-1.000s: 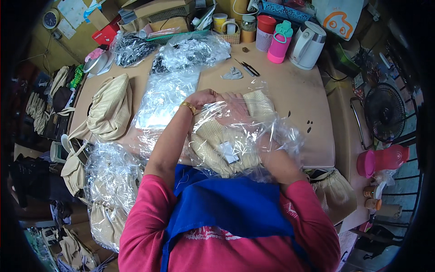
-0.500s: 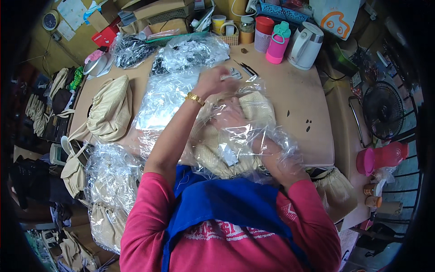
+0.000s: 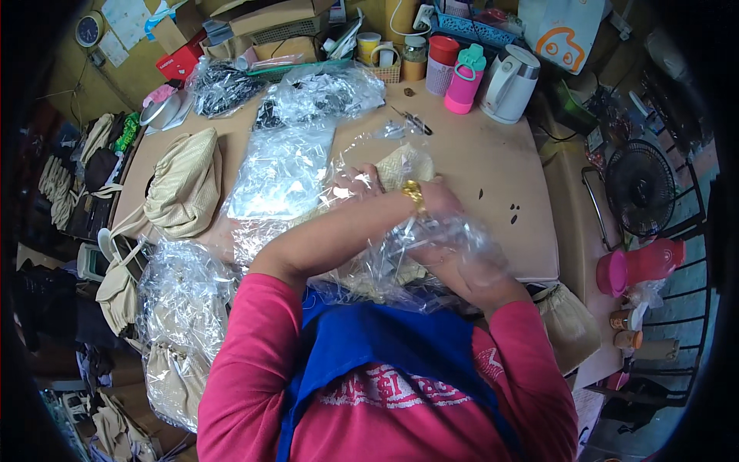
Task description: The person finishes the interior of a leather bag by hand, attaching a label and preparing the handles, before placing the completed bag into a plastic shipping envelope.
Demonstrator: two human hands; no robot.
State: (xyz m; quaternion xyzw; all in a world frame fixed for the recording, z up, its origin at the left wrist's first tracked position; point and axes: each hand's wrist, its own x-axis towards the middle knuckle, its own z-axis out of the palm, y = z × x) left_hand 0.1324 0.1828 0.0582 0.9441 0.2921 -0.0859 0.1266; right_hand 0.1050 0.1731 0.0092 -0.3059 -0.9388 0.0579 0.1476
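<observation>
A beige woven bag [image 3: 408, 164] lies on the table in front of me, partly inside a clear plastic bag [image 3: 392, 250]. My right forearm reaches through the plastic, which bunches around it. My right hand [image 3: 356, 182] is at the left side of the woven bag, with its fingers curled on it under the film. Crossing over my right arm, my left arm wears a gold bracelet. My left hand [image 3: 441, 197] is closed at the woven bag's right edge, on the plastic; its fingertips are mostly hidden.
Flat clear plastic bags [image 3: 281, 173] lie left of centre. Another beige drawstring bag [image 3: 185, 185] sits farther left, above plastic-wrapped bags [image 3: 188, 308]. Along the back stand a white kettle [image 3: 510, 83], a pink bottle [image 3: 465, 81] and a red-lidded cup [image 3: 441, 65]. A fan [image 3: 640, 187] is at the right.
My left hand has come down and across to the right side of the woven bag. My right hand has shifted left, and the woven bag and its plastic have moved with it.
</observation>
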